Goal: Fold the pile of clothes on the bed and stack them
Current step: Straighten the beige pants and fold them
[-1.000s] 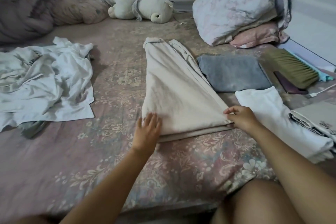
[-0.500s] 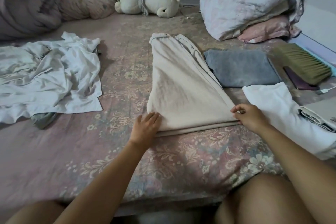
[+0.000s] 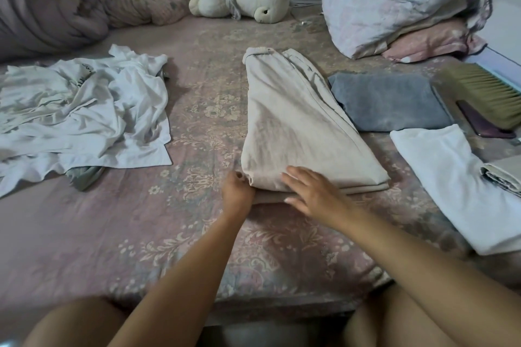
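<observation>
Head view: your left hand pinches the trousers' near corner, right hand flat beside it; they stretch straight away from you.

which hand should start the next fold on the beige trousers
Probably the left hand: it already grips the near left corner of the beige trousers. The right hand lies flat on top, better placed to hold the cloth down.
</observation>
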The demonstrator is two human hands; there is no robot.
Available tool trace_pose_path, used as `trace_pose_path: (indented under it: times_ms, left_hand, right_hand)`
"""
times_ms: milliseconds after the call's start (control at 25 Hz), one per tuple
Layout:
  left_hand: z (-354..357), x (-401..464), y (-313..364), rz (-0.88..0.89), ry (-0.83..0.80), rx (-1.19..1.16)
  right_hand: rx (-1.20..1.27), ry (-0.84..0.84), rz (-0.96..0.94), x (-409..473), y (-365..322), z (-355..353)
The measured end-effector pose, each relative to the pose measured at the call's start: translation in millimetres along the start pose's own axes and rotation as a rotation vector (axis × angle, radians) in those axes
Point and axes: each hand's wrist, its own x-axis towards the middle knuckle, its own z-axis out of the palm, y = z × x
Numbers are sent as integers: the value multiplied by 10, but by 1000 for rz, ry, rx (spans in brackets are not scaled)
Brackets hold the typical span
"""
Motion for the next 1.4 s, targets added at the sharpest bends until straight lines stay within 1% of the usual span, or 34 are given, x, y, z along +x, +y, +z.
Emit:
trace_pose_path:
  times_ms: [80,160,200,240,320,360,400,440,480,520,560,640,680,720,760,800,840,920,960,1000,1080,1120,1160,1200,1240,1280,1320,1360,1400]
  left_hand:
    - [-28,23,-47,-34,-21,-55]
    - [-54,25,-55,-24,-44,-101]
    - [-59,32,-64,-9,-54,-116]
    - [-60,40,-81,5,-59,-123]
    - [-66,38,-82,18,-71,-115]
    - [-64,71,-91,21,-77,-96]
    - [-67,102,-87,28,-83,-63]
    - [-61,141,-77,43,-87,-14]
    - [-44,187,-46,79,-85,41]
    - [-17,235,8,131,-68,105]
    - [11,277,81,189,-47,170]
    - [107,342,216,293,-22,263]
    - [158,397,260,309,-30,272]
    - [201,453,300,286,-35,232]
    - [240,527,329,224,-40,153]
    - [257,592,355,160,-37,61]
    - [254,640,363,119,-29,-25]
    - [206,665,318,70,-21,-132]
    - [164,649,289,39,-35,-139]
    - [115,611,245,5,-54,-114]
    - [62,518,172,-24,-108,-45]
    - [54,446,149,29,-98,83]
    - [59,400,126,166,-48,311]
    - [87,369,95,359,41,491]
    - [116,364,54,576,93,654]
    - [168,410,-18,840,121,748]
    - [202,437,-65,1029,22,763]
    - [237,503,-128,1146,-57,763]
    - [249,595,-173,1183,-131,778]
  right_hand:
    - [53,-42,61,227,-221,147]
    - [107,-80,109,406,-329,204]
    - [160,-67,182,489,-351,153]
    - [270,-61,334,564,-333,89]
    - [631,27,824,698,-186,-48]
    - [855,133,1058,755,-51,-106]
    - [1067,264,1235,786,82,-159]
    - [1239,357,1347,799,191,-209]
    - [1331,412,1403,812,304,-227]
    - [1323,420,1415,827,404,-219]
    - [1230,391,1367,846,479,-230]
    - [1005,295,1194,931,563,-312]
    - [931,240,1124,997,597,-350]
    - [897,205,1084,1057,642,-362]
    - [882,185,1073,1103,684,-359]
    - [886,196,1088,1135,723,-345]
    - [911,243,1141,1157,739,-346]
    - [1051,374,1314,1150,796,-356]
    - [1133,416,1382,1118,835,-359]
    - [1174,421,1419,1075,855,-356]
    - [1153,368,1401,1006,795,-352]
    - [1102,331,1349,987,745,-338]
    - [1033,288,1280,972,690,-322]
    - [975,258,1220,966,632,-316]
    - [941,255,1183,969,595,-318]
    - [928,265,1170,981,583,-321]
    - [923,272,1171,996,595,-329]
    - [918,278,1171,1014,611,-349]
    - [916,288,1168,1036,633,-374]
